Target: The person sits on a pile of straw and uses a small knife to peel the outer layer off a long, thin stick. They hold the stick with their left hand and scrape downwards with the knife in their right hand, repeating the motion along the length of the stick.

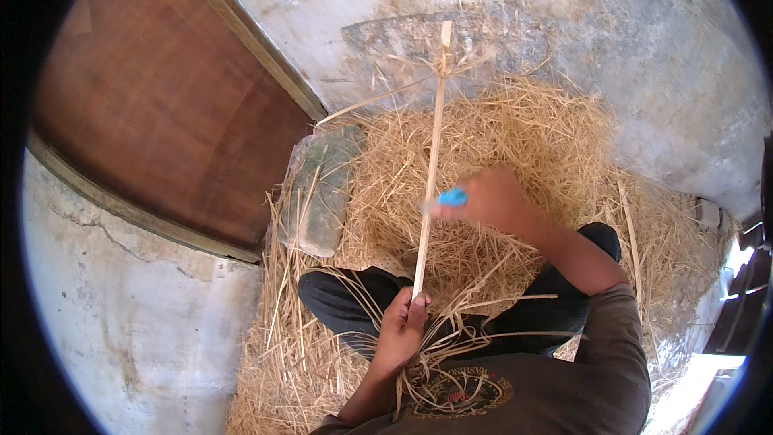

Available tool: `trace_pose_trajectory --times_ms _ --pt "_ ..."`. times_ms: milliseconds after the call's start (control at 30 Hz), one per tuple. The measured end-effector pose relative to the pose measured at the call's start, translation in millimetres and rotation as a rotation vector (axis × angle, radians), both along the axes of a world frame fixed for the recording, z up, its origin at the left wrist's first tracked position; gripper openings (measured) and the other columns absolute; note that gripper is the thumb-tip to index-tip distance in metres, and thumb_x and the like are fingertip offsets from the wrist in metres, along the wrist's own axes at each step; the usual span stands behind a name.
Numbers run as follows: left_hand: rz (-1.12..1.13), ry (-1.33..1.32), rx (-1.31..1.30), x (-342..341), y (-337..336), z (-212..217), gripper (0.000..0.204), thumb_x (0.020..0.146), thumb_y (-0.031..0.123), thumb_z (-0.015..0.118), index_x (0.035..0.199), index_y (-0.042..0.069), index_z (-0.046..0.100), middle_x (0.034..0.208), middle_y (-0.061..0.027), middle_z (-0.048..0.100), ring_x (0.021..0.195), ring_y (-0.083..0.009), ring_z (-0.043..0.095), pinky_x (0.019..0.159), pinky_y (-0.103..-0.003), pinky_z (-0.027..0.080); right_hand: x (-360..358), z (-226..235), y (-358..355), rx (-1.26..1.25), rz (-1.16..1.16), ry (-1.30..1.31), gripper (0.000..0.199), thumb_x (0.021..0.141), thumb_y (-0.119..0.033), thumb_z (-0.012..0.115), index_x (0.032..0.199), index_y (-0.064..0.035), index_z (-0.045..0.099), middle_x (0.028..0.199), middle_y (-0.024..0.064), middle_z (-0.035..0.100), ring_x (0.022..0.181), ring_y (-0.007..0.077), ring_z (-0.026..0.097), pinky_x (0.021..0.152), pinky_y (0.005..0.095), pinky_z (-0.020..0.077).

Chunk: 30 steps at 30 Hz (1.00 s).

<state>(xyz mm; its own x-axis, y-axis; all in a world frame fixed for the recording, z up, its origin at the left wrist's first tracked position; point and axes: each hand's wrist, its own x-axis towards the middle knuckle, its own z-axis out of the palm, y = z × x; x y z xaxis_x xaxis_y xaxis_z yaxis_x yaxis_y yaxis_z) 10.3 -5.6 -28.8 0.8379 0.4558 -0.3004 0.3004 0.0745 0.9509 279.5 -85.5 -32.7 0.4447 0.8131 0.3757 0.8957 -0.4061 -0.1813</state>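
Observation:
A long, pale bamboo strip [432, 169] slants up and away from me, with curled shavings [444, 66] bunched near its far end. My left hand [402, 329] is closed around the near end of that strip, in front of my lap. Out to the right, my right hand [493, 198] is wrapped round a small knife-like tool with a blue handle [452, 196]. Motion smears the tool, and its blade does not show clearly. Its tip side lies against or very close to the middle of the strip; I cannot tell which. Thin loose strips [455, 330] lie across my lap.
Straw-like shavings [499, 129] heap up around my crossed legs. A grey stone block [326, 189] lies left of the heap. Beyond it stands a brown door panel [161, 113] in a wooden frame. A stained plaster wall [628, 40] closes off the far side.

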Motion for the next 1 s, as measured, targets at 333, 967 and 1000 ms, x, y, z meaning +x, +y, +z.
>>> trace_pose_trajectory --times_ms 333,967,1000 --pt "0.003 0.035 0.296 -4 -2 -2 0.016 0.100 0.017 0.045 0.093 0.004 0.051 0.067 0.0016 0.043 0.060 -0.0059 0.038 0.053 -0.023 0.034 -28 -1 3 -0.066 0.222 0.023 0.087 0.073 -0.087 0.040 0.065 -0.0053 0.069 0.053 0.0120 0.060 0.046 0.0271 0.061 0.049 0.0385 0.0489" --pt "-0.124 0.083 0.244 -25 -15 -9 0.022 0.101 0.024 0.046 0.095 0.004 0.049 0.066 0.0002 0.043 0.060 -0.0060 0.039 0.052 -0.025 0.034 84 -7 3 -0.021 -0.230 -0.066 0.074 0.073 -0.082 0.049 0.063 -0.0116 0.066 0.048 0.0052 0.054 0.044 0.0218 0.055 0.045 0.0370 0.0448" --pt "-0.130 0.064 0.278 -22 -16 -8 0.022 0.101 0.024 0.046 0.095 0.004 0.049 0.066 0.0000 0.043 0.059 -0.0061 0.040 0.052 -0.025 0.034 96 -11 1 0.031 -0.203 -0.135 0.074 0.074 -0.082 0.048 0.062 -0.0116 0.066 0.047 0.0045 0.053 0.043 0.0213 0.054 0.044 0.0367 0.0444"
